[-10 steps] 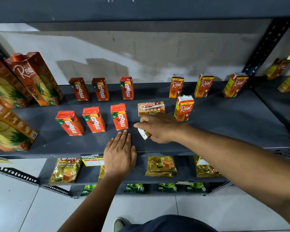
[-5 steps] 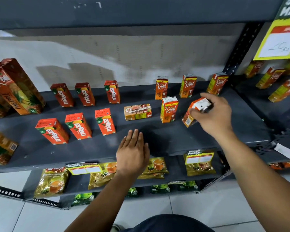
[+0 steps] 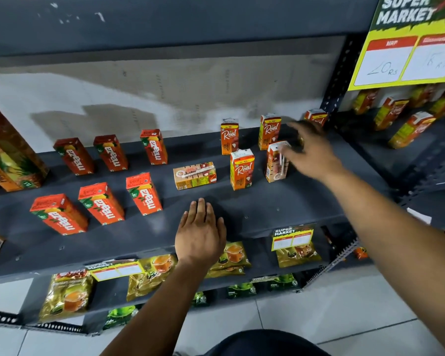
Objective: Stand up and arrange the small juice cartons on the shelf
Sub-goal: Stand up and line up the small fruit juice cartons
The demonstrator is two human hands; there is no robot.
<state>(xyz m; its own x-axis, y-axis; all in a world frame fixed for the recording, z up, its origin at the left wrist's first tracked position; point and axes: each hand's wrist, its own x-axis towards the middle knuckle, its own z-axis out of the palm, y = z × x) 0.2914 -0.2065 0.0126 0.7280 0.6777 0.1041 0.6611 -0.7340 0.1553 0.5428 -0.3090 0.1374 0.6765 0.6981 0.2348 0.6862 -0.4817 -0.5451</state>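
Observation:
On the grey shelf (image 3: 280, 209) several small Real cartons stand upright on the right, one of them (image 3: 241, 168) in the front row. Beside it stands another carton (image 3: 275, 163) with its straw side towards me. My right hand (image 3: 311, 152) hovers just right of that carton, blurred, fingers spread and off it. One Real carton (image 3: 194, 175) lies on its side in the middle. Two rows of red Maaza cartons (image 3: 143, 192) stand to the left. My left hand (image 3: 201, 231) rests flat on the shelf's front, holding nothing.
Tall Real pineapple cartons (image 3: 8, 150) stand at the far left. A yellow price sign (image 3: 406, 47) hangs at the upper right above more cartons on the neighbouring shelf (image 3: 411, 129). Tea packets (image 3: 67, 294) fill the lower shelf. Tiled floor lies below.
My right hand carried a carton from the shelf's front to the right, stood it upright next to the front Real carton and let go. The left hand stayed flat.

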